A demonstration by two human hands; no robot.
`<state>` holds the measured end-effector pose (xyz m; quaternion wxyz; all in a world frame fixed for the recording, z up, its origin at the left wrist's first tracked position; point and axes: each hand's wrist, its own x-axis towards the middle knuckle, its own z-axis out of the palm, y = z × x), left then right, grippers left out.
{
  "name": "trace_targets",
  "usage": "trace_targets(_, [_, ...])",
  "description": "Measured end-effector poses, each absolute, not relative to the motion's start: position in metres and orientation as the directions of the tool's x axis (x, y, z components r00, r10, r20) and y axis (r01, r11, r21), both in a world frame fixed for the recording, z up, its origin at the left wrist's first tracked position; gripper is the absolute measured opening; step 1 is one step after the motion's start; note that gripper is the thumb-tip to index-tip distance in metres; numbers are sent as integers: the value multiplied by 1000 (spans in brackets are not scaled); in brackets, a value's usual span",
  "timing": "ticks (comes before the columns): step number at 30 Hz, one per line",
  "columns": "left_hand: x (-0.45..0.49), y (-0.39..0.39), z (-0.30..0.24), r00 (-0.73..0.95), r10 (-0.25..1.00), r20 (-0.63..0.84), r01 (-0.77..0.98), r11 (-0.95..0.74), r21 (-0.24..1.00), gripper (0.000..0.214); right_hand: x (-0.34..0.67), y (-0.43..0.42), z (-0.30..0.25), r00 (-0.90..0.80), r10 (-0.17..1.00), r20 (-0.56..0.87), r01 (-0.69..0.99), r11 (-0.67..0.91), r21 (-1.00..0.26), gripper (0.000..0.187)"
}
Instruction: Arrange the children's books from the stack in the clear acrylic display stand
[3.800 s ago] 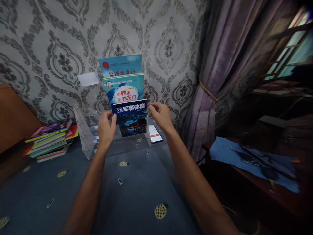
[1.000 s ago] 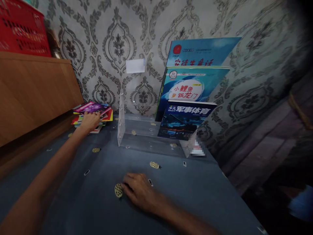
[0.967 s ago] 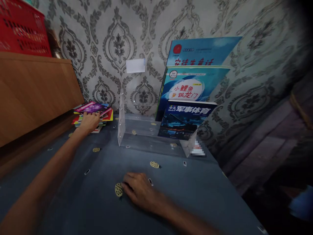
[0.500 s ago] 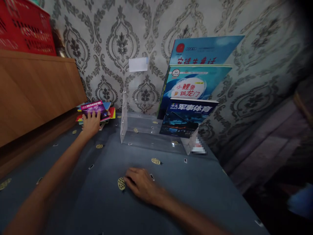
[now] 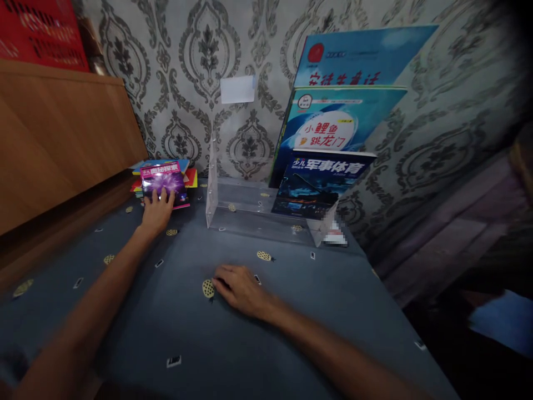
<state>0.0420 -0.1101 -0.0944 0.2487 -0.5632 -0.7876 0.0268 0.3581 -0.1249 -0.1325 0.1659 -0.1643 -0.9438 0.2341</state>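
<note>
The fingers of my left hand (image 5: pixel 157 212) are spread over the lower cover of a pink and purple book (image 5: pixel 164 180). That book lies on top of a stack of books (image 5: pixel 191 178) with blue, yellow and red edges, and its near edge sticks out past the stack. Loosely curled on the table, my right hand (image 5: pixel 239 286) has nothing visible in it. Beyond it stands a clear acrylic book rack (image 5: pixel 258 226). On the rack's right side, a dark blue book (image 5: pixel 320 186), a teal book (image 5: pixel 333 119) and a light blue book (image 5: pixel 362 55) stand in stepped rows.
A dark tablecloth (image 5: pixel 200 339) with pineapple prints covers the table. A wooden cabinet (image 5: pixel 62 133) carries a red basket (image 5: pixel 41 36) at the left. Patterned wallpaper (image 5: pixel 175 66) rises behind the rack, and a curtain (image 5: pixel 449 222) hangs at the right.
My left hand has slid the pink and purple book toward me, so more of its cover shows. My right hand stays in place on the table. The view has tilted slightly down.
</note>
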Motion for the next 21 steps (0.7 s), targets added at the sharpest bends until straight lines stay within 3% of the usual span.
trace_targets(15, [79,-174,-106,-211,963,169,884,261,-388,62,357,-126,-134,-896,372,242,225,852,-473,19])
trace_targets(17, [82,-189,-102,-218,976,10,925,210,-316,63,357,-126,-134,-895,371,246,223,852,-474,19])
trace_targets(19, [80,-202,-96,-161,970,-185,979,133,-157,62,357,-125,-135,-893,372,252,217,848,-484,19])
trace_targets(21, [73,-206,-89,-48,958,-281,998,59,30,64,357,-125,-135,-892,375,254,215,845,-490,19])
